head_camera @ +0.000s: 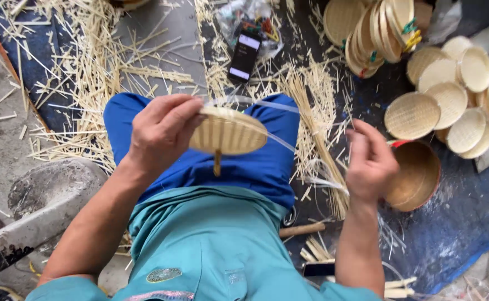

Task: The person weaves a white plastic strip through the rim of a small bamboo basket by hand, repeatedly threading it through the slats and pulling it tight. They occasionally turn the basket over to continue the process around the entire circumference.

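My left hand [158, 131] grips the rim of a small round woven bamboo basket [230, 132], held on edge above my blue-trousered lap. A short stick pokes down from the basket's lower edge. A thin clear plastic strip [275, 106] runs from the basket's top rim out to the right. My right hand [370, 161] is raised to the right of the basket with fingers curled, pinching a pale thin strip [325, 181] that trails from it.
Finished round woven baskets [450, 100] lie in piles at the right, with a stacked bundle [378, 30] above and a larger brown bowl-shaped basket [417, 175] by my right hand. Bamboo splints [88, 72] litter the ground. A phone [244, 56] lies ahead. A grey stone block [38, 200] sits left.
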